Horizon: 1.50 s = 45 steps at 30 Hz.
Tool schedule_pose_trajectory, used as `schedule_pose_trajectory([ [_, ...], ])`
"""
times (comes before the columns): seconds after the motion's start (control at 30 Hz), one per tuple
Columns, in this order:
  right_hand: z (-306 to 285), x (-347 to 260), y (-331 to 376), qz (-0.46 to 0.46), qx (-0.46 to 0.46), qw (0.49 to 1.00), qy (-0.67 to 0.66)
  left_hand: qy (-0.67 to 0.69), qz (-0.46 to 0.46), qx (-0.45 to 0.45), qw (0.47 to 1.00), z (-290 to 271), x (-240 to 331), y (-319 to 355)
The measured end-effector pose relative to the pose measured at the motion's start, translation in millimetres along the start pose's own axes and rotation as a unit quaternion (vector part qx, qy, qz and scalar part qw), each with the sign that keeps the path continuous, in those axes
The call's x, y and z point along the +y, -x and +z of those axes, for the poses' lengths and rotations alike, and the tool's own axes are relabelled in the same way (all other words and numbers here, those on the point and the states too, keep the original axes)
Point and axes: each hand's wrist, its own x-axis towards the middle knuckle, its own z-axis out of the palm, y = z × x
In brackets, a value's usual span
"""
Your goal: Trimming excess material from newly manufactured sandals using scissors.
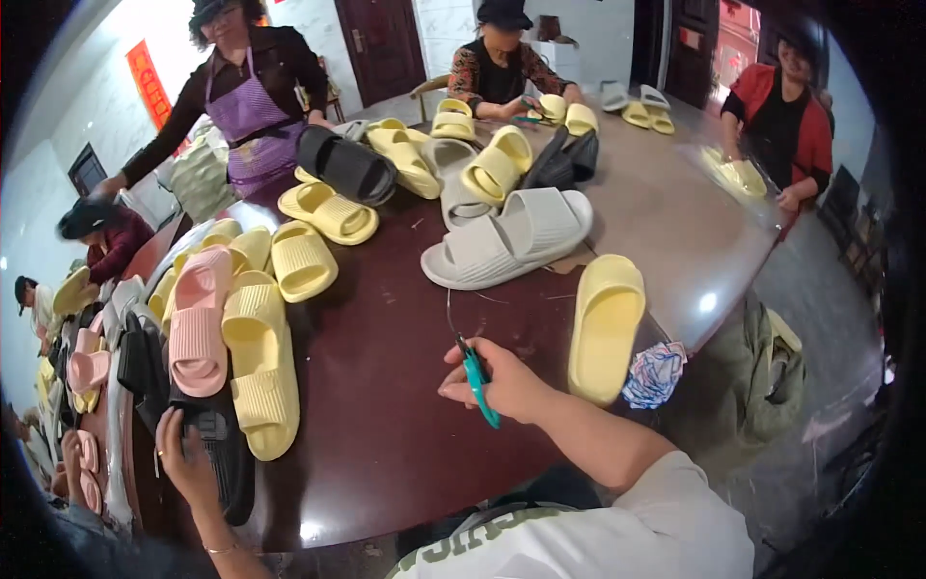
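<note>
Round dark-brown table (386, 405), loaded with foam slide sandals and ringed by several seated or standing co-workers. Beyond the right hand (497, 381) lies a pair of grey slides (511, 236); farther off, yellow slides and one black slide (345, 164) are heaped toward the far rim. To the outside of the right hand, just beside it, a single yellow slide (605, 323) lies sole-down near the table edge, with a crumpled patterned cloth (654, 374) at its heel. The left hand (188, 458) rests fingers-spread on a black slide (224, 454) at the near end of a row holding a pink slide (200, 323) and a pale yellow slide (260, 372). The right hand is closed around teal-handled thread snips (476, 376), blades pointing away; no sandal is under them. Judged step: fetching the next piece, the left hand drawing the black slide in. The next move calls for bringing that slide to the snips.
</note>
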Motion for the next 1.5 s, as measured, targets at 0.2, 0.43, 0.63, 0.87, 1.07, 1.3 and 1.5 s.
schedule_pose_trajectory([
  [0.2,-4,-2,4,-0.014,0.069,0.987,-0.141,0.207,0.275,-0.253,0.904,33,173,-22],
  [0.43,-10,-6,13,-0.171,0.045,0.963,-0.205,0.206,0.423,-0.288,0.834,151,306,-44],
  [0.63,-14,-6,13,-0.172,0.016,0.961,-0.216,0.146,0.364,-0.262,0.882,215,400,-41],
  [0.87,-10,-4,11,-0.160,-0.006,0.961,-0.224,0.093,0.331,-0.364,0.866,200,402,-56],
  [1.07,-16,-8,15,-0.160,0.032,0.951,-0.262,0.463,0.068,-0.296,0.833,151,311,-77],
  [1.3,-2,6,17,-0.219,0.046,0.973,-0.059,0.730,-0.350,-0.325,0.488,44,203,-16],
  [1.5,21,-12,6,-0.178,0.077,0.980,0.052,0.771,-0.315,-0.291,0.470,43,190,27],
])
